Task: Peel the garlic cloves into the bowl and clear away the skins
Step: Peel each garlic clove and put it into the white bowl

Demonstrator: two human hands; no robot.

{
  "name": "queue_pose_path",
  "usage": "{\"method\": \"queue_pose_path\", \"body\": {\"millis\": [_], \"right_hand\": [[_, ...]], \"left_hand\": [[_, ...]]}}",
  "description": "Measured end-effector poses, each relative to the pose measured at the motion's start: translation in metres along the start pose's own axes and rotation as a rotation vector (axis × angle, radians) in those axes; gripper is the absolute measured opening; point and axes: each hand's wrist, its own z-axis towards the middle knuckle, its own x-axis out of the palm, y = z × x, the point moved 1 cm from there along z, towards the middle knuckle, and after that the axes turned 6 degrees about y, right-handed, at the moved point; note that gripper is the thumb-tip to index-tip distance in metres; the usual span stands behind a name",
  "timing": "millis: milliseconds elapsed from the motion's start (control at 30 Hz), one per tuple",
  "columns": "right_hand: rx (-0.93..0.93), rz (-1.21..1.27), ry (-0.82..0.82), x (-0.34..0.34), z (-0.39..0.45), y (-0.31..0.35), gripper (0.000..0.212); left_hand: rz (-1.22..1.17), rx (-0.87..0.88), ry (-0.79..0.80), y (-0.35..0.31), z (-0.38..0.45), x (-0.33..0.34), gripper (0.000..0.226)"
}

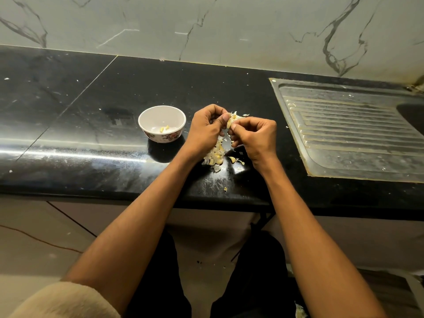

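A garlic clove (232,120) with loose skin is held above the black counter (91,111) between both hands. The left hand (206,131) is curled round the clove, thumb pressed to it; the right hand (257,136) pinches its skin with thumb and forefinger. The bowl (162,123), white with a floral band, is set just left of the left hand; two peeled cloves (164,128) are seen inside it. A pile of cloves and skins (215,154) lies on the counter beneath the hands. A steel drainboard (353,131) is seen to the right, well apart.
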Motion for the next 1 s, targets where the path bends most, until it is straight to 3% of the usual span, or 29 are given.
{"method": "queue_pose_path", "body": {"millis": [433,833,1000], "right_hand": [[0.111,0.039,0.003,0.0008,0.0037,-0.0047,0.012],[0.054,-0.029,-0.088,-0.0036,0.0052,-0.0067,0.013],[0.035,-0.079,-0.097,-0.0045,0.0052,-0.0073,0.013]], "left_hand": [[0.112,-0.002,-0.056,0.0077,0.0016,0.0013,0.017],[0.183,-0.007,-0.173,0.0053,0.0010,0.0015,0.002],[0.156,0.022,-0.115,0.0050,-0.0015,0.0002,0.028]]}}
